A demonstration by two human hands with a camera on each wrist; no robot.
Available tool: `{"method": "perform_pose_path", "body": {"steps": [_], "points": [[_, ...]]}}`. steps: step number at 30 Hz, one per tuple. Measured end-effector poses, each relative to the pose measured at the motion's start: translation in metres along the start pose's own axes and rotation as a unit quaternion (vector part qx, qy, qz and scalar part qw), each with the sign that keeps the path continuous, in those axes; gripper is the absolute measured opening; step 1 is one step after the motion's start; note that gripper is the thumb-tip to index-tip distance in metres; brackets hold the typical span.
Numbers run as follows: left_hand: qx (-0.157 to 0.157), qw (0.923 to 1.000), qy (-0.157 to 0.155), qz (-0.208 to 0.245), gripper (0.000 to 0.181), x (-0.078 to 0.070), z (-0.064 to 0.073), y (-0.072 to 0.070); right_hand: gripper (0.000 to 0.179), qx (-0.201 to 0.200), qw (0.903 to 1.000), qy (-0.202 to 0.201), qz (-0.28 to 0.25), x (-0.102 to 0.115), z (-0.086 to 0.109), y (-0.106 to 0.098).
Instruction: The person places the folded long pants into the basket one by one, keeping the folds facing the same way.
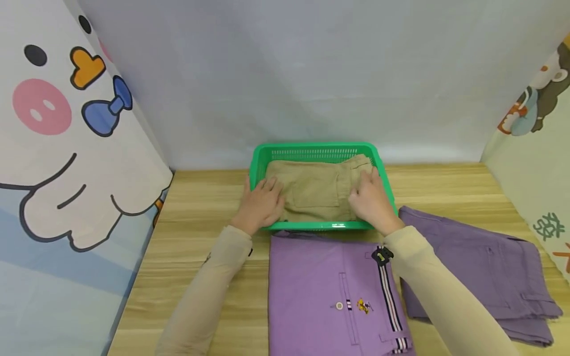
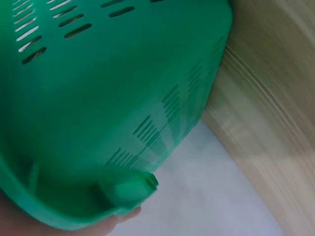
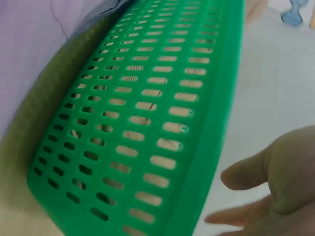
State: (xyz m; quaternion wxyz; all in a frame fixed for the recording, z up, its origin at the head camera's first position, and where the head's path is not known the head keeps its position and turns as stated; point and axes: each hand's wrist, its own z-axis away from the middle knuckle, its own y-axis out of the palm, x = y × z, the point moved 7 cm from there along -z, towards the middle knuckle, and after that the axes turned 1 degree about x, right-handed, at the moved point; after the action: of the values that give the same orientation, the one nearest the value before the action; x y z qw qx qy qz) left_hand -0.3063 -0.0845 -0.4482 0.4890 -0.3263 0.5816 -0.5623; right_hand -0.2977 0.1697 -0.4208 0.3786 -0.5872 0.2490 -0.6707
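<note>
Folded khaki trousers (image 1: 316,185) lie inside a green slotted plastic basket (image 1: 329,226), with their waistband end toward the right. My left hand (image 1: 260,203) rests over the basket's left side, its fingers on the cloth and one finger outside the rim. In the left wrist view, fingertips (image 2: 123,216) show just beyond the basket's rim. At the right end, my right hand (image 1: 373,200) presses on the trousers with its fingers pointing down. Its thumb and fingers look extended and apart in the right wrist view, beyond the basket wall (image 3: 123,118).
Folded light-purple trousers (image 1: 307,291) with a striped band lie in front of the basket on the wooden table (image 1: 191,277). Darker purple folded trousers (image 1: 472,267) lie to the right. A white curtain (image 1: 303,74) hangs behind, and printed cloth (image 1: 67,163) borders the left.
</note>
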Motion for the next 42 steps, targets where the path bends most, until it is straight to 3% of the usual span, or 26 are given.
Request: {"method": "perform_pose_path", "body": {"steps": [6,18,26,31,34,37,39,42], "points": [[0.055,0.9981,-0.026,0.008,0.061,-0.001,0.0,0.008,0.067,0.043,0.9981,-0.023,0.039,0.007,0.0,0.012],[0.097,0.9934,-0.036,-0.049,0.06,0.001,-0.003,0.01,0.072,0.102,0.9926,-0.031,0.058,0.002,-0.015,0.017],[0.103,0.9919,-0.032,-0.067,0.06,0.001,-0.003,0.012,0.071,0.124,0.9876,-0.036,0.089,-0.007,-0.019,0.025],[0.104,0.9921,-0.035,-0.061,0.06,0.0,-0.004,0.012,0.073,0.14,0.9866,-0.028,0.079,-0.012,-0.018,0.03],[0.062,0.997,-0.039,-0.027,0.059,0.0,-0.004,0.009,0.072,0.128,0.9889,-0.033,0.068,-0.013,-0.016,0.031],[-0.027,0.9984,-0.03,0.04,0.054,-0.001,0.001,0.001,0.067,0.081,0.9942,-0.049,0.052,-0.009,-0.011,0.026],[-0.097,0.9912,-0.013,0.09,0.049,-0.003,0.011,-0.005,0.063,0.033,0.9966,-0.064,0.039,-0.005,-0.003,0.02],[-0.19,0.9668,0.016,0.17,0.045,-0.008,0.034,-0.01,0.056,-0.047,0.9948,-0.09,0.003,0.0,0.015,0.01]]}}
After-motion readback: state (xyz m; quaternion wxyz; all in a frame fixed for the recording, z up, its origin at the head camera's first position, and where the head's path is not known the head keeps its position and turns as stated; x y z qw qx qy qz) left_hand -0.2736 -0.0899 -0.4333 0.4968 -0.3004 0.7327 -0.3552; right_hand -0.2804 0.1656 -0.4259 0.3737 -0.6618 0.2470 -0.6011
